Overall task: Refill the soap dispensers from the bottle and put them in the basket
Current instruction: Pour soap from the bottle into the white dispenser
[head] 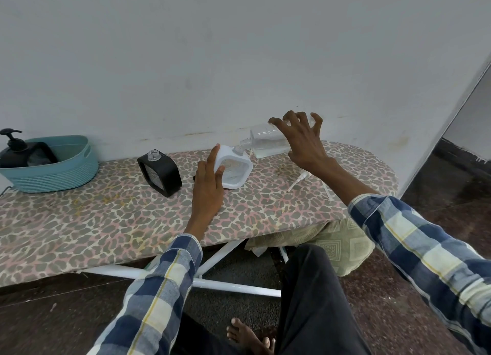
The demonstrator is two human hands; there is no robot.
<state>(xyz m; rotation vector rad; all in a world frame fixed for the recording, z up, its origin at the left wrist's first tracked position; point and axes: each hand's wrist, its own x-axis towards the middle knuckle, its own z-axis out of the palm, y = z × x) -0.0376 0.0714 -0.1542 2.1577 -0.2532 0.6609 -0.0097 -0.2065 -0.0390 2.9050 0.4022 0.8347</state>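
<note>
At the far left of the leopard-print ironing board [106,221], a teal basket [66,174] is seen holding a black pump dispenser [13,152]. Just to its right, a black dispenser [160,174] with its pump removed is stood tilted on the board. A white dispenser [235,170], also uncapped and tilted, is steadied by the left hand [208,188], whose fingers are laid straight against its side. A clear bottle [268,142] is gripped by the curled fingers of the right hand [303,142] and is tipped nearly level, its neck held at the white dispenser's opening. A white pump head [299,180] is left lying on the board beneath the right wrist.
</note>
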